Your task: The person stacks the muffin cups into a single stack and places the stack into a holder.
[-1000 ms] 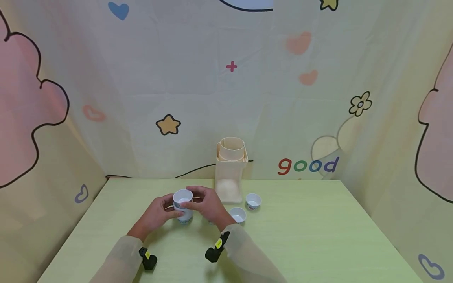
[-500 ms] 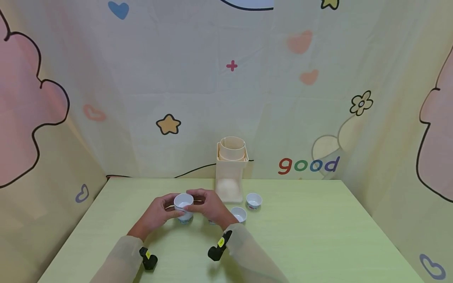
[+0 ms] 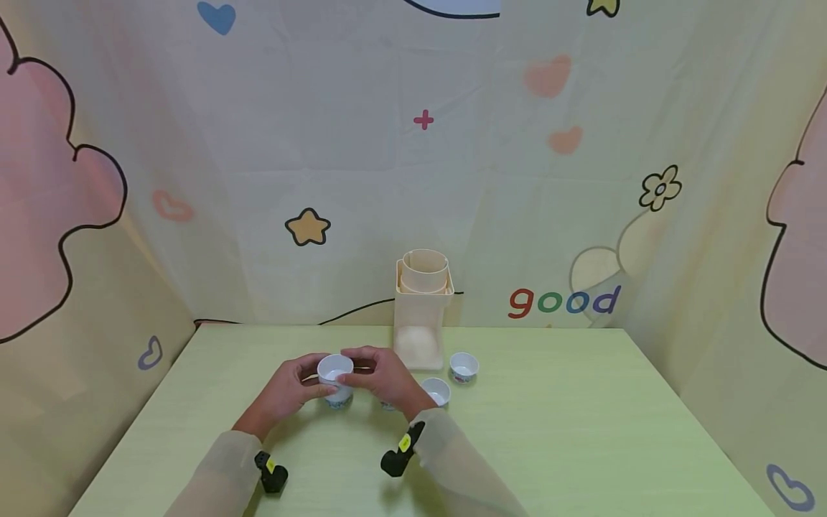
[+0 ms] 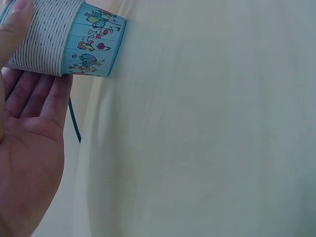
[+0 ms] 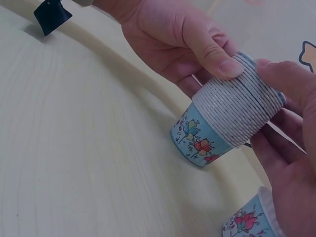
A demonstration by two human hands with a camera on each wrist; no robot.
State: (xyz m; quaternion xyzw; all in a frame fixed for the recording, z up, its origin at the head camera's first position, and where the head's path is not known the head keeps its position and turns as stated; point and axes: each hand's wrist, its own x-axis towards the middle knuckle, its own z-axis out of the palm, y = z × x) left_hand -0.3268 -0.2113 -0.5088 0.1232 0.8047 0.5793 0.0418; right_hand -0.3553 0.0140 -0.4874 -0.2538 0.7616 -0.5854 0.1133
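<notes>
A stack of nested paper cups [image 3: 339, 399], white-rimmed with pale blue printed sides, stands upright between both hands in the head view. My left hand [image 3: 291, 388] grips it from the left, thumb in front and fingers behind. From the right, my right hand [image 3: 386, 380] holds the upper part of the stack, its thumb at the front near the top. The right wrist view shows the stack's many close rims [image 5: 232, 106] with both thumbs on them. Below the rims, the bottom cup's flower print [image 4: 91, 47] shows in the left wrist view.
Single paper cups stand right of the hands: one by the right wrist [image 3: 436, 391], another farther back [image 3: 464, 367]. A third cup [image 3: 388, 406] is mostly hidden by the right hand. Behind them stands a cream holder [image 3: 418, 323] with a round tube on top.
My right hand has come down slightly with the top cup, and the stack now looks shorter. My left hand keeps its grip almost unmoved.
</notes>
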